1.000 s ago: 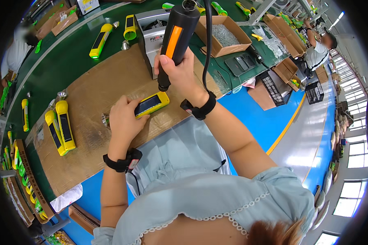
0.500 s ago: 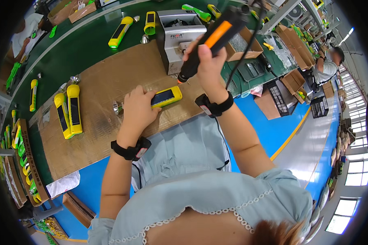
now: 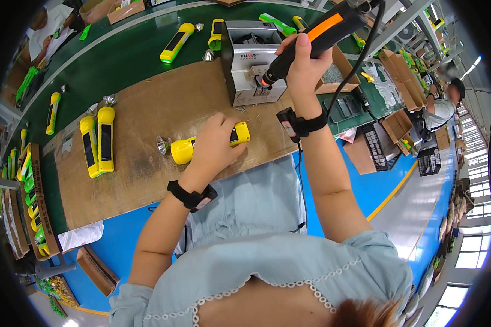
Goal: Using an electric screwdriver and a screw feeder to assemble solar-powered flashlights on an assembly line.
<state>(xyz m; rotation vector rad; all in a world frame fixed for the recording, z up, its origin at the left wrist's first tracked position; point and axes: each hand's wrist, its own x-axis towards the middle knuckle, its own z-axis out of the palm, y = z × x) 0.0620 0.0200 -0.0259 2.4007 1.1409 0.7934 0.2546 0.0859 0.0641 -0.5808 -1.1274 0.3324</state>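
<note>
My left hand (image 3: 217,140) is closed around the middle of a yellow flashlight (image 3: 184,151) lying on a brown cardboard sheet (image 3: 147,90). The flashlight's round head sticks out on the left; a dark panel shows at its right end. In my right hand (image 3: 309,68) is a black electric screwdriver (image 3: 333,28) with an orange stripe, held at a slant. Its tip meets the small outlet on the front of a grey box-shaped screw feeder (image 3: 239,71); whether a screw sits on the tip cannot be made out. Beside the flashlight's head lies a silver reflector (image 3: 162,145).
Two yellow flashlights (image 3: 105,139) lie side by side at left. Loose screws (image 3: 251,115) are scattered before the feeder. More flashlights (image 3: 177,42) lie on the green bench (image 3: 142,54). A box of small parts (image 3: 335,71) stands right. The screwdriver's cable (image 3: 357,68) hangs beside my wrist.
The screwdriver's tip has gone from above the cardboard to the feeder's outlet. My left hand has shifted from the flashlight's head to its middle, uncovering the head. The whole view has shifted slightly.
</note>
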